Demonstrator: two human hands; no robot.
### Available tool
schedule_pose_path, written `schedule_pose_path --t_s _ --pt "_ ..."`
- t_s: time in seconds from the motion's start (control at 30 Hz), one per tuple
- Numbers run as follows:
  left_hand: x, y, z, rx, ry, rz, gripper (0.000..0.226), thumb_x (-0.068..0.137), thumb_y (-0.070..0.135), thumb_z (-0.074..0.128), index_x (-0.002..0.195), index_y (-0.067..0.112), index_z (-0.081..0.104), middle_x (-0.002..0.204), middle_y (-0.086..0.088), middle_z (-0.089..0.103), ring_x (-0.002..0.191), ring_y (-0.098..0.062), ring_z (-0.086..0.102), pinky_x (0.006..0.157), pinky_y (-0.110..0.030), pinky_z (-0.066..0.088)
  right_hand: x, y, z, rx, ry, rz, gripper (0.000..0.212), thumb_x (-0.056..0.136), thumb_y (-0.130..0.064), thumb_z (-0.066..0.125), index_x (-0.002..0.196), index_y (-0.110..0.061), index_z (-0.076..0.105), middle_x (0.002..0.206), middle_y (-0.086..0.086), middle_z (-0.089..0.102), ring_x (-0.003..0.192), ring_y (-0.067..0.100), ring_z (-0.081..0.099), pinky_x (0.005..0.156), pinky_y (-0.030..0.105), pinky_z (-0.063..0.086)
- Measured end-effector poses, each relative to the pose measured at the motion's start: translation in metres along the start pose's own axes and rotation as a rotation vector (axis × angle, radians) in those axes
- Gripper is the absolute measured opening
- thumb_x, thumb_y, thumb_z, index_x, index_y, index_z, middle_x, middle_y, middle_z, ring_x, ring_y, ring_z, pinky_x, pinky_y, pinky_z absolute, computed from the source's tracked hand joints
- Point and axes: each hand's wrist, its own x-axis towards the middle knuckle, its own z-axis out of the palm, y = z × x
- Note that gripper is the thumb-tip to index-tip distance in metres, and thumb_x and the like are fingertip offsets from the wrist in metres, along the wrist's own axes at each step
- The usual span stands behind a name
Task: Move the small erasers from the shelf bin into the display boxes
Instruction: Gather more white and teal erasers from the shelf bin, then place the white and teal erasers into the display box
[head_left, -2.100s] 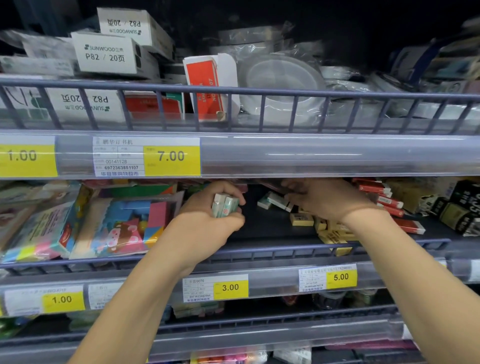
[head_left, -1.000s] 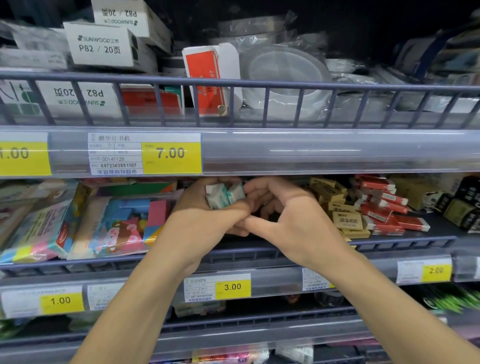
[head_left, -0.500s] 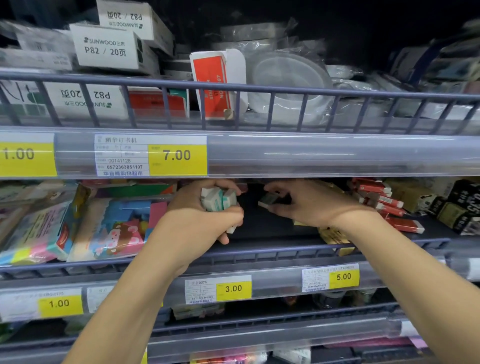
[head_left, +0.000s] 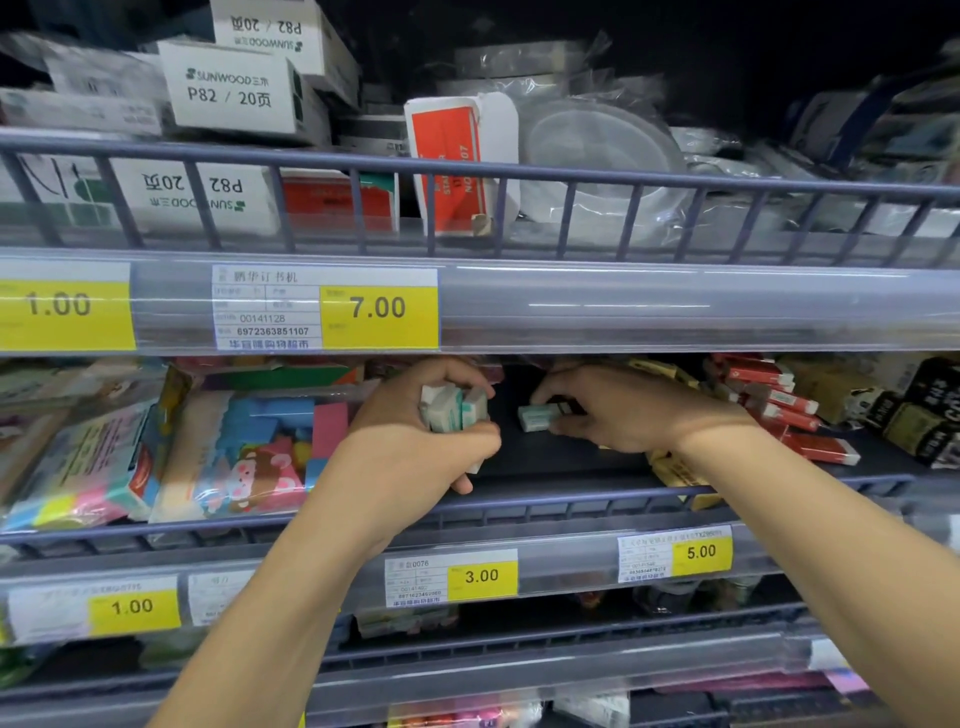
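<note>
The left hand (head_left: 415, 447) has its grip closed around a small bundle of erasers (head_left: 453, 409), fingers curled beneath and thumb over the top. These are little rectangular blocks in white and pale teal paper sleeves, packed side by side and standing up out of the fist. How many there are cannot be counted, since the fingers cover their lower halves.

Just to the right, the right hand (head_left: 618, 408) has its grip pinched on a single eraser (head_left: 539, 417) of the same white and teal kind, lying lengthwise at the fingertips, low over the dark shelf floor (head_left: 561, 457). The thumb sits below it, fingers above; whether it touches the floor is not clear.

Both hands reach under the upper shelf edge, which hides the back of the middle shelf. That edge is a clear, glossy plastic strip holding a yellow price label (head_left: 378, 307) reading 7.00.

Right of the right hand lie flat yellow-sleeved erasers (head_left: 675, 470), partly hidden by the wrist, then red and white boxed erasers (head_left: 779, 400). Left of the left hand are shiny plastic packets of pastel shaped erasers (head_left: 260, 452).

A blue-grey wire rail (head_left: 571, 509) fronts the shelf. Above, white cardboard boxes (head_left: 228, 88) carry the print SUNWOOD P82.
</note>
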Motion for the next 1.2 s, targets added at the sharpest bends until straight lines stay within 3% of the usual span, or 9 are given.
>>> schedule_pose_path --t_s 0.13,0.2,0.3,0.47,0.67,0.9,0.97,1.1,1.2 --pt "-0.003 0.003 -0.002 -0.003 -0.009 0.03 0.031 0.057 0.038 0.072 0.088 0.039 0.072 0.076 -0.01 0.075 0.074 -0.041 0.074 0.056 -0.04 0.059 -0.018 -0.011 -0.002 0.158 0.14 0.045 0.03 0.09 -0.04 0.068 0.117 -0.044 0.057 0.104 -0.022 0.062 0.089 0.002 0.058 0.071 0.014 0.044" --pt "-0.009 0.009 -0.004 -0.029 0.003 0.05 0.031 0.059 0.038 0.076 0.089 0.038 0.072 0.077 -0.008 0.076 0.07 -0.041 0.073 0.057 -0.041 0.057 -0.033 -0.021 -0.004 0.336 0.235 0.073 0.028 0.085 -0.042 0.069 0.108 -0.051 0.056 0.097 -0.029 0.062 0.088 -0.002 0.061 0.071 0.008 0.045" --pt "-0.023 0.021 -0.011 -0.121 0.012 0.094 0.025 0.067 0.028 0.082 0.089 0.035 0.073 0.076 -0.005 0.076 0.072 -0.048 0.069 0.052 -0.033 0.052 -0.063 -0.038 -0.003 0.657 0.391 0.055 0.029 0.08 -0.047 0.07 0.108 -0.044 0.064 0.102 -0.019 0.071 0.097 -0.001 0.066 0.083 0.016 0.052" --pt "-0.053 0.027 -0.017 -0.29 -0.063 0.11 0.027 0.071 0.013 0.081 0.089 0.032 0.075 0.076 -0.004 0.074 0.081 -0.035 0.077 0.047 -0.023 0.048 -0.114 -0.065 0.017 1.082 0.454 -0.109 0.026 0.085 -0.017 0.075 0.109 -0.028 0.073 0.106 -0.012 0.073 0.091 0.004 0.07 0.07 0.013 0.052" --pt "-0.099 -0.013 -0.019 -0.3 -0.12 -0.014 0.024 0.078 0.019 0.077 0.099 0.029 0.07 0.082 -0.002 0.073 0.076 -0.042 0.072 0.048 -0.024 0.048 -0.157 -0.073 0.084 1.267 0.365 -0.025 0.029 0.086 -0.026 0.072 0.115 -0.024 0.072 0.081 -0.005 0.067 0.065 0.012 0.055 0.06 0.024 0.046" --pt "-0.171 -0.113 -0.012 -0.248 -0.072 -0.459 0.027 0.075 0.025 0.082 0.099 0.025 0.07 0.082 -0.009 0.075 0.073 -0.045 0.067 0.054 -0.026 0.051 -0.199 -0.076 0.209 1.314 0.109 0.334 0.032 0.085 -0.04 0.071 0.115 -0.03 0.071 0.07 0.0 0.064 0.063 0.014 0.057 0.063 0.026 0.046" --pt "-0.2 -0.147 -0.007 -0.233 -0.032 -0.619 0.026 0.073 0.023 0.082 0.096 0.026 0.07 0.08 -0.008 0.075 0.068 -0.029 0.069 0.054 -0.026 0.052 -0.212 -0.076 0.248 1.296 0.019 0.438 0.035 0.08 -0.046 0.07 0.113 -0.035 0.071 0.069 0.001 0.064 0.063 0.015 0.056 0.066 0.029 0.047" --pt "-0.271 -0.201 0.009 -0.182 0.103 -0.909 0.023 0.066 0.021 0.079 0.085 0.032 0.072 0.071 0.001 0.071 0.069 -0.017 0.072 0.055 -0.028 0.055 -0.242 -0.072 0.318 1.296 -0.137 0.577 0.02 0.089 -0.024 0.071 0.105 -0.036 0.074 0.065 -0.002 0.06 0.06 0.013 0.052 0.062 0.025 0.044" --pt "-0.325 -0.218 0.018 -0.193 0.199 -1.05 0.027 0.064 0.02 0.078 0.09 0.027 0.071 0.074 -0.001 0.07 0.076 -0.024 0.075 0.057 -0.033 0.052 -0.267 -0.07 0.349 1.276 -0.243 0.649 0.023 0.092 -0.008 0.069 0.1 -0.028 0.076 0.07 0.002 0.064 0.057 0.014 0.051 0.058 0.025 0.045"
